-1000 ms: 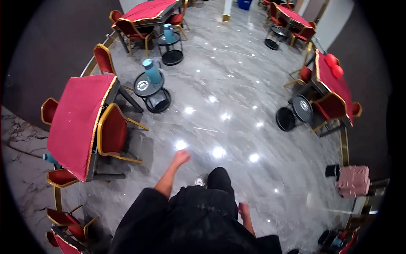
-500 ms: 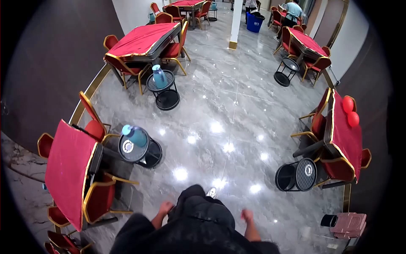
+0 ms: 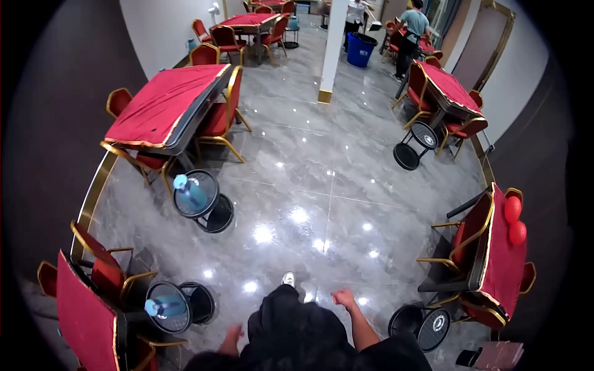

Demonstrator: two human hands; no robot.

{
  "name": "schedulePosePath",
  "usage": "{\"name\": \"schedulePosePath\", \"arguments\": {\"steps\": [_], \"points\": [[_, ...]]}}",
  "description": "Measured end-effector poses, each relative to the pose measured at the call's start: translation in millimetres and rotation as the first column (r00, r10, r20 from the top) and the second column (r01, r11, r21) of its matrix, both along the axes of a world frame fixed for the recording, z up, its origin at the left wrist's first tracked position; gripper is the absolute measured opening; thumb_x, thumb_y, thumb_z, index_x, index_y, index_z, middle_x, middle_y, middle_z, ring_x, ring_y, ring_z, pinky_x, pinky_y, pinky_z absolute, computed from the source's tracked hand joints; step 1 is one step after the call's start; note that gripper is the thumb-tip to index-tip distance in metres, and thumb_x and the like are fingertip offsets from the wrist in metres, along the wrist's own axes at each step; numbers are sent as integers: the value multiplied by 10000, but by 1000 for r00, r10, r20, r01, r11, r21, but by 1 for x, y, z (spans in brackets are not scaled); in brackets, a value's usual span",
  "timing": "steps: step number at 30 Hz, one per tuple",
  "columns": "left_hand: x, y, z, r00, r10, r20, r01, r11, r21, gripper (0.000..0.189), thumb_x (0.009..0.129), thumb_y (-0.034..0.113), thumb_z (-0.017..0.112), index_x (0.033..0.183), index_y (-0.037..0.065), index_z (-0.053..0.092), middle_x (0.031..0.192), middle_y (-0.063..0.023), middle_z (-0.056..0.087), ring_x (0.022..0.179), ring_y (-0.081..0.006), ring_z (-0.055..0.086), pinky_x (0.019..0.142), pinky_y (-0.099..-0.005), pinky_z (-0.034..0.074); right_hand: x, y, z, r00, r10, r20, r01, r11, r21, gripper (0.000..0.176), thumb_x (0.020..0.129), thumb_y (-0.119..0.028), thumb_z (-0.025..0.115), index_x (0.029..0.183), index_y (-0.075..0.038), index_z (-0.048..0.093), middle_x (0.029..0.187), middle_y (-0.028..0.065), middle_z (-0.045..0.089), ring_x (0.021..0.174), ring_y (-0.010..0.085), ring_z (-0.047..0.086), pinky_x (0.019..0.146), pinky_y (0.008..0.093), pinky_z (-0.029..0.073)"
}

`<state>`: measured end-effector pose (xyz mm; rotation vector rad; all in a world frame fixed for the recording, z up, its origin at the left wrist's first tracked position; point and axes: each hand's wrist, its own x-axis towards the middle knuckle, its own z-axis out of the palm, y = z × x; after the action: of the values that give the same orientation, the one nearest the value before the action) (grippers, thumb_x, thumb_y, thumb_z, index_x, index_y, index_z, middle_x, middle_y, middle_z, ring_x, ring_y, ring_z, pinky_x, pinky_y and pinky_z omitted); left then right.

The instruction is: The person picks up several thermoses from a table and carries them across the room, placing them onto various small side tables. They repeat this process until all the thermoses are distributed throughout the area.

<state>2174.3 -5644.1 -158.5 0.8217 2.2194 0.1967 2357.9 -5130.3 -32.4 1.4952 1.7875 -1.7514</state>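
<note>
My right hand (image 3: 344,299) swings forward over the floor at the bottom centre, its fingers loosely curled in and nothing seen in them. My left hand (image 3: 233,335) hangs low beside my dark clothing, smeared by motion, so its fingers cannot be made out. Neither hand touches furniture. Nearest on the left stands a round black two-tier side table (image 3: 168,323) with a blue thermos jug (image 3: 166,306) on its top. To the right is another black side table (image 3: 433,331) with a small pale round item on it. My white shoe (image 3: 288,279) shows ahead.
Tables with red cloths (image 3: 86,315) and red chairs (image 3: 226,117) line both sides. Red balloons (image 3: 513,210) rest on the right table. A second jug (image 3: 190,193) stands on a side table. Ahead are a white pillar (image 3: 334,49), a blue bin (image 3: 360,51) and a person (image 3: 413,31).
I have moved forward along the floor; the tables and side tables have slid down the view. My right hand has swung forward, my left hand back and lower. The far person stands more upright.
</note>
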Motion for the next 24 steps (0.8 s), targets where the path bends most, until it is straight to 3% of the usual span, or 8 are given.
{"name": "schedulePosePath", "arguments": {"steps": [2, 6, 12, 14, 16, 17, 19, 24], "points": [[-137, 191, -13, 759, 552, 345, -610, 789, 80, 278, 757, 290, 583, 784, 13, 589, 757, -192, 631, 685, -325, 617, 585, -431, 473, 26, 17, -4, 985, 2, 172, -19, 995, 98, 263, 793, -202, 605, 578, -50, 600, 539, 37, 572, 491, 133, 520, 475, 305, 419], [-354, 522, 108, 947, 293, 133, -322, 871, 372, 281, 719, 256, 580, 820, -5, 565, 815, -217, 625, 803, -352, 615, 676, -422, 481, 81, 26, 8, 941, 61, -334, 89, 905, 415, 88, 802, -147, 573, 744, -83, 590, 616, 93, 563, 519, 190, 563, 466, 345, 477], [-516, 792, 216, 920, 4, 391, -298, 656, 693, 140, 770, 145, 596, 721, 42, 514, 601, -60, 554, 536, -146, 540, 508, -297, 451, -9, 181, -89, 969, 241, -48, -133, 679, 722, 190, 782, -221, 630, 745, -35, 611, 655, 127, 591, 627, 233, 597, 550, 352, 463], [-546, 794, 150, 930, 117, 349, -325, 706, 629, 145, 795, 145, 580, 706, 41, 532, 577, -56, 559, 500, -138, 540, 464, -289, 434, -41, 248, -83, 965, 257, 41, -215, 700, 681, 204, 790, -223, 624, 719, -32, 605, 654, 129, 595, 630, 231, 599, 554, 353, 466], [-553, 744, 85, 889, 146, 433, -360, 808, 466, 189, 793, 157, 571, 655, 31, 537, 596, -95, 586, 516, -190, 555, 478, -379, 447, -92, 400, -231, 941, -330, 78, 308, 732, -608, 253, 843, -172, 554, 616, -65, 533, 600, 86, 570, 566, 219, 579, 500, 346, 479], [-545, 698, 16, 932, 197, 305, -327, 821, 468, 204, 783, 185, 572, 652, 29, 565, 640, -117, 607, 568, -249, 567, 520, -426, 449, -220, 443, -144, 574, -812, 106, 780, 503, -374, 212, 790, -183, 528, 602, -90, 495, 530, 44, 495, 443, 195, 506, 440, 367, 475], [-518, 621, 16, 939, 171, 298, -240, 947, 213, 223, 767, 242, 597, 665, 44, 602, 664, -133, 609, 626, -290, 574, 572, -449, 449, -362, 557, -103, 940, -339, 42, 338, 940, 31, 320, 792, -282, 513, 571, -60, 580, 520, 71, 549, 442, 192, 503, 465, 343, 437], [-575, 644, 74, 840, 437, 322, -365, 894, -260, 216, 776, 222, 594, 661, 39, 603, 638, -125, 599, 601, -257, 565, 548, -430, 441, -715, 787, 67, 955, 11, -296, 59, 972, 228, 245, 799, -253, 598, 645, -63, 576, 611, 33, 574, 553, 120, 548, 521, 267, 444]]}}
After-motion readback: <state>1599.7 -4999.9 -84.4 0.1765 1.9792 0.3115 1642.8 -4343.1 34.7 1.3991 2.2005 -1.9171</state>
